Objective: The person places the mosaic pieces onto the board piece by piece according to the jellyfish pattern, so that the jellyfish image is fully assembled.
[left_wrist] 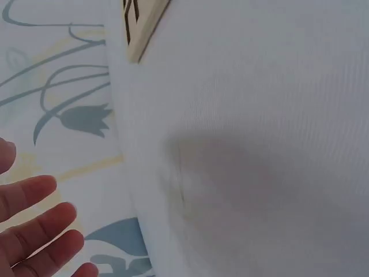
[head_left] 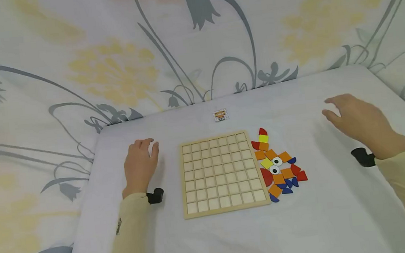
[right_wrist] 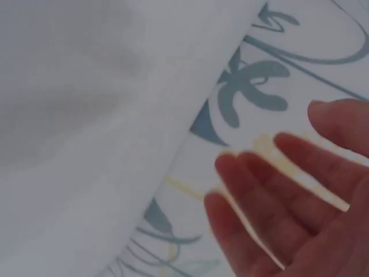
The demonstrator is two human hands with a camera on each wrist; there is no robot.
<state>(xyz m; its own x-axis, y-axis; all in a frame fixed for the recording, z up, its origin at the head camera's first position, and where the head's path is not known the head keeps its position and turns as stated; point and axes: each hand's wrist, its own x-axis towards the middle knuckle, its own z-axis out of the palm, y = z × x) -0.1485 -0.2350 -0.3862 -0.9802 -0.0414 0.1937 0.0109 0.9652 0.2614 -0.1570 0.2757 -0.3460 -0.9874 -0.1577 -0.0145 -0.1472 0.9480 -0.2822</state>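
Fingers [left_wrist: 51, 224] relaxed, left hand [head_left: 139, 164] and right hand [head_left: 365, 123] flank the gridded board [head_left: 220, 179].

Right hand [right_wrist: 297, 219] against grey-and-yellow floral fabric [right_wrist: 323, 29], beside a white surface [right_wrist: 86, 225].
The hand reaches in from the lower right – fingers [right_wrist: 233, 231] loosely extended and slightly parted, thumb [right_wrist: 340, 121] held apart above them – while the white surface, softly streaked by a grey shadow [right_wrist: 63, 127], fills the left side, its edge slanting from upper right to lower left.
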